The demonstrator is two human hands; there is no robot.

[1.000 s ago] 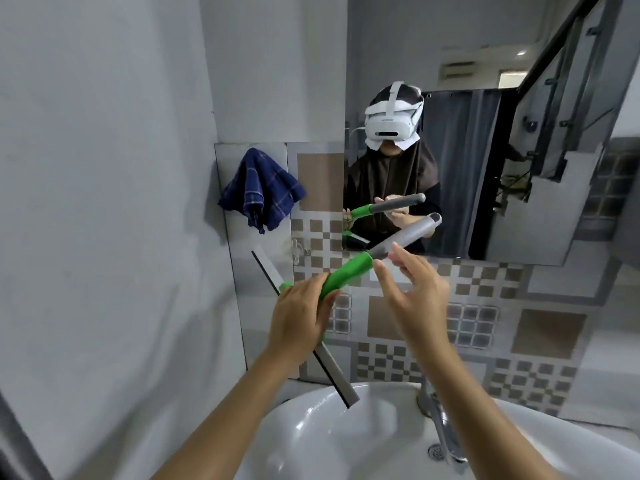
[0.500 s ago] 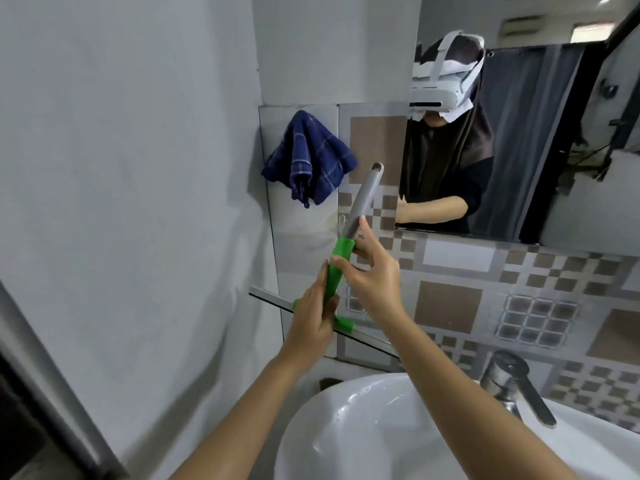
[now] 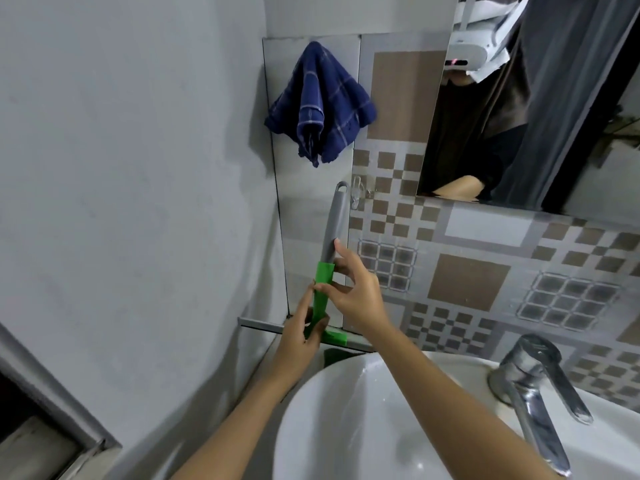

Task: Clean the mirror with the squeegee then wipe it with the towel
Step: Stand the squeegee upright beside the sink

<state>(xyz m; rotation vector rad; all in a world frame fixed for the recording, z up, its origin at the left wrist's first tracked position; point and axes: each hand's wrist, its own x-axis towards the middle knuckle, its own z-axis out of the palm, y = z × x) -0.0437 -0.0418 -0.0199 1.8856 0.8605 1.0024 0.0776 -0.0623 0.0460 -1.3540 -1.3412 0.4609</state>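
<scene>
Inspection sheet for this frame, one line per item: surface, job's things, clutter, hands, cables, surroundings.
Surface: white sink below, its bowl bare; patterned tile wall behind.
Job's things: squeegee held upright, grey handle up, blade low near the sink's rim; blue towel hanging on the wall; mirror at upper right, not touched.
Clutter: nothing seen.
Hands: left hand grips the green lower handle; right hand pinches it higher up.
Cables: nothing seen.
Surroundings: chrome tap at right; small wall hook beside the handle tip; grey plaster wall at left.
</scene>
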